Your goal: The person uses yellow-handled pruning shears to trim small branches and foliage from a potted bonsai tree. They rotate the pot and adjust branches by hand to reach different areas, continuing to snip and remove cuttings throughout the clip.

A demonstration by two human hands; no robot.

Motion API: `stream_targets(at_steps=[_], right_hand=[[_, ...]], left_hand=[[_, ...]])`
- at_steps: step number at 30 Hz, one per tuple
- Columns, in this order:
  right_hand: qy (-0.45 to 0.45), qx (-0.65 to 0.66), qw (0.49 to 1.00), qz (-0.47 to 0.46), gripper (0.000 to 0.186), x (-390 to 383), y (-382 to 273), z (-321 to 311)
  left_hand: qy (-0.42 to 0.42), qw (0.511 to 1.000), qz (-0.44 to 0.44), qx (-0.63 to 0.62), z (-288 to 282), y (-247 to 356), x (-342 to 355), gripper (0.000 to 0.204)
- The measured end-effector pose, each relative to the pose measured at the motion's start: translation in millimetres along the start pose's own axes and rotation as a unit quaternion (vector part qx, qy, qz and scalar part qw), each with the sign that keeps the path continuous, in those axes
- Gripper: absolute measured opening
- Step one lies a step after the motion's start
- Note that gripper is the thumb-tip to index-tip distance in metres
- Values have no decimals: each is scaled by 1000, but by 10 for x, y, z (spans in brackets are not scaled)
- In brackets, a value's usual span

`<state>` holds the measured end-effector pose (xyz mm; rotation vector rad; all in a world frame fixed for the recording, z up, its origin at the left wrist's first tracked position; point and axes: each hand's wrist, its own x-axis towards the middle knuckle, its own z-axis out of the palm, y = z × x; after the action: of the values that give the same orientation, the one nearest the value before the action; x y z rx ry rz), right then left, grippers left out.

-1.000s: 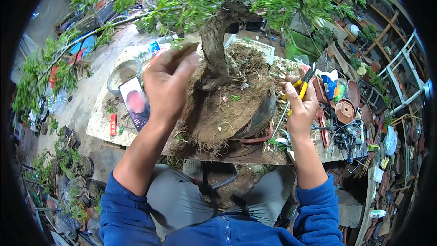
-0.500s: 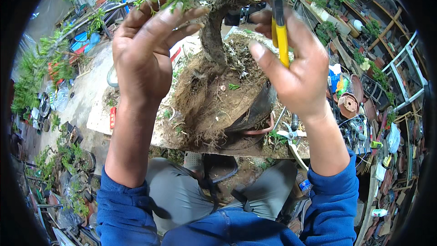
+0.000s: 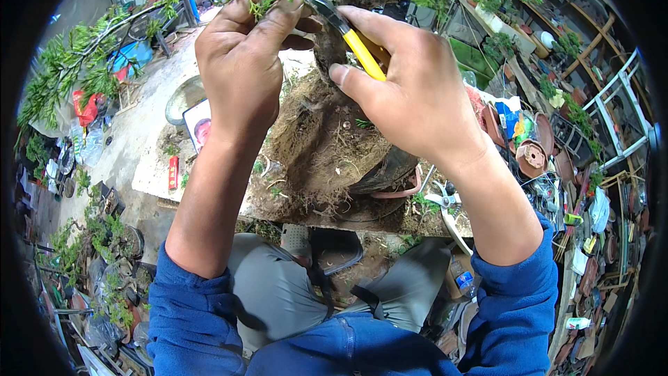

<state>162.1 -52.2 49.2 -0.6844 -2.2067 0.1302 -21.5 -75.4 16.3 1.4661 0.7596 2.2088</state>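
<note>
The right hand (image 3: 417,90) grips smooth yellow-handled cutters (image 3: 364,54), their dark metal tips beside the left hand (image 3: 240,63), whose thumb and fingers pinch feathery green foliage (image 3: 264,5) left of a rough trunk (image 3: 328,50). Below, the fibrous, earthy root ball (image 3: 306,146) sits on the tabletop (image 3: 154,175), near a red rectangular packet (image 3: 173,173) bearing pale printed characters.

A plant workshop is indicated by the tree (image 3: 328,47) and shears (image 3: 443,199) on the soil-strewn desk (image 3: 154,170) and clay pots (image 3: 532,158) at right.
</note>
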Motion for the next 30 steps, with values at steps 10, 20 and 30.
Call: stream_targets(at_steps=[10,20,30], right_hand=[[-12,36,999,11,54,53,-46,-45],[25,-36,998,-46,44,49,-19,-14],[-141,438,855,238,51,-28,87,-276]], left_hand=[[25,998,0,54,27,47,-12,19],[25,997,-6,68,-12,12,-40,17],[7,998,-60,32,-34,19,-101,29]])
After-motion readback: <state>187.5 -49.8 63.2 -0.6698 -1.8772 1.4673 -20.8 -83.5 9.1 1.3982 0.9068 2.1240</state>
